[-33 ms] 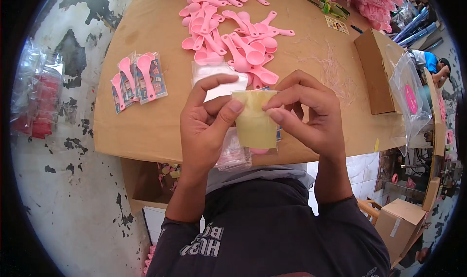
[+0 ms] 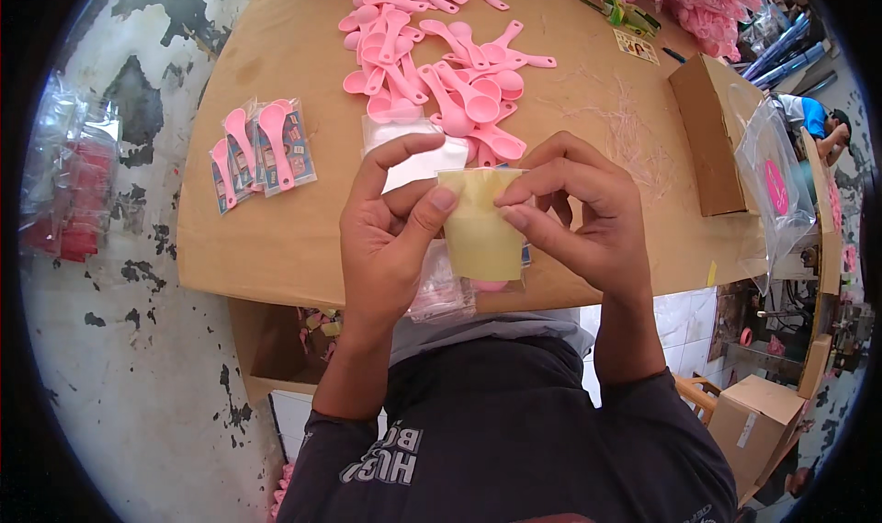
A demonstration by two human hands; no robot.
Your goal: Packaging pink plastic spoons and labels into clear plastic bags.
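Note:
Both my hands hold a pale yellow, slightly see-through sheet (image 2: pixel 487 243) by its upper corners, just over the table's near edge. My left hand (image 2: pixel 381 238) pinches the upper left corner under its thumb, with the index finger raised. At the upper right corner, my right hand (image 2: pixel 593 215) is closed, thumb and fingertips on the sheet. Behind the sheet a blue printed card shows at the edge, and a bit of pink below. Clear plastic packets (image 2: pixel 436 293) lie beside my left wrist. A stack of white or clear bags (image 2: pixel 423 169) is just beyond my left hand.
Pink measuring spoons (image 2: pixel 480 105) lie in a heap farther back. At left are several packed spoons with cards (image 2: pixel 277 146). A cardboard box (image 2: pixel 712 137) with a clear plastic bag (image 2: pixel 776 178) stands at right. Another person (image 2: pixel 818 123) is at far right.

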